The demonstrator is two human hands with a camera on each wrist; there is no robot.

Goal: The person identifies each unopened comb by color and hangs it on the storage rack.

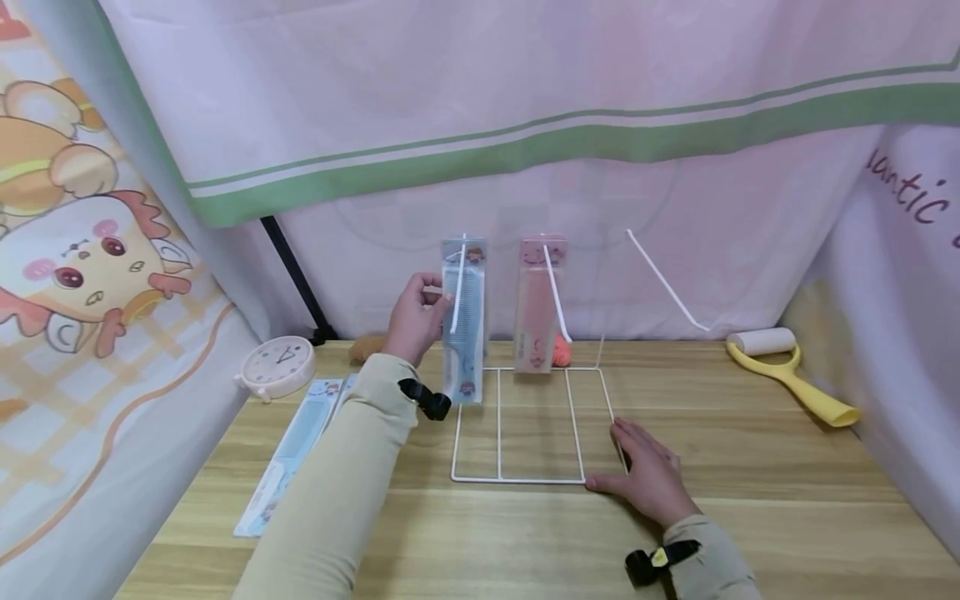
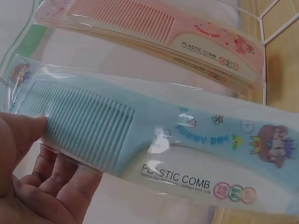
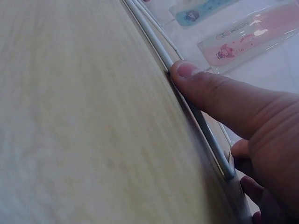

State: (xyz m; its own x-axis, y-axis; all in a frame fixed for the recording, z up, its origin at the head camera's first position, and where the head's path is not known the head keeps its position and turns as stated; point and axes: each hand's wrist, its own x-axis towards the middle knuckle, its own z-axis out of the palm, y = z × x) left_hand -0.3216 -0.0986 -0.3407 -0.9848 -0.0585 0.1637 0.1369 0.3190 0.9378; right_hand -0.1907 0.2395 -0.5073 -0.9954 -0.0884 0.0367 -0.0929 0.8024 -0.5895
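My left hand (image 1: 415, 321) pinches the edge of a packaged blue plastic comb (image 1: 467, 358), which hangs on the left prong of a white wire display rack (image 1: 525, 481). In the left wrist view its thumb lies over the comb's teeth, with the fingers behind the pack. Packaged pink combs (image 2: 210, 46) hang beside it on the middle prong (image 1: 557, 292). The right prong (image 1: 667, 281) bears nothing. At the rack's front right corner, my right hand (image 1: 651, 471) holds the base, thumb on the front wire and fingers at the side wire.
More packaged blue combs (image 1: 296, 454) lie on the wooden table at the left, partly behind my left sleeve. A round white clock (image 1: 279, 367) stands beyond them. A yellow-handled lint roller (image 1: 806, 387) lies at the back right. A coral-coloured item (image 1: 561, 353) is behind the rack.
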